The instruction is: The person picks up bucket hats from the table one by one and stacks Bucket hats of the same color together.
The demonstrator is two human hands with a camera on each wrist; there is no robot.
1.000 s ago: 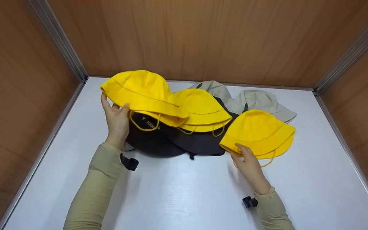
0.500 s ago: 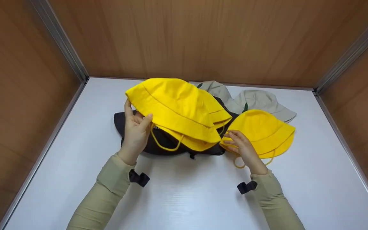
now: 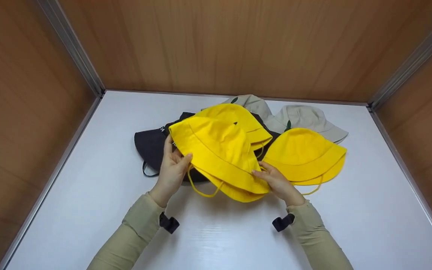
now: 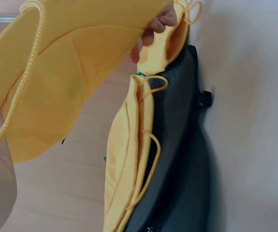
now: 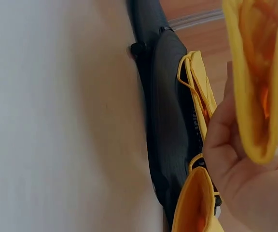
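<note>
A yellow bucket hat [image 3: 219, 153] with a cord hangs tilted above the pile, held at both ends of its brim. My left hand [image 3: 171, 170] grips the brim's left end, thumb in front. At the right end, my right hand [image 3: 279, 183] pinches the brim; in the right wrist view the folded yellow edge [image 5: 259, 121] lies between its thumb and fingers. The left wrist view shows the hat's inner side [image 4: 66, 82] and its cord [image 4: 30, 67]. Behind the held hat a second yellow hat [image 3: 231, 110] is partly hidden. A third yellow hat [image 3: 306, 153] lies beside my right hand.
Black hats [image 3: 150, 146] lie under the yellow ones, mostly covered. Two light grey hats [image 3: 302, 116] with green leaf marks lie at the back right. Wooden panels [image 3: 216, 45] enclose the white table [image 3: 216, 243] at the back and sides.
My left hand has brought the yellow hat rightward and toward me, uncovering black hats at left. My right hand has left the third yellow hat and taken hold of the held hat's right brim.
</note>
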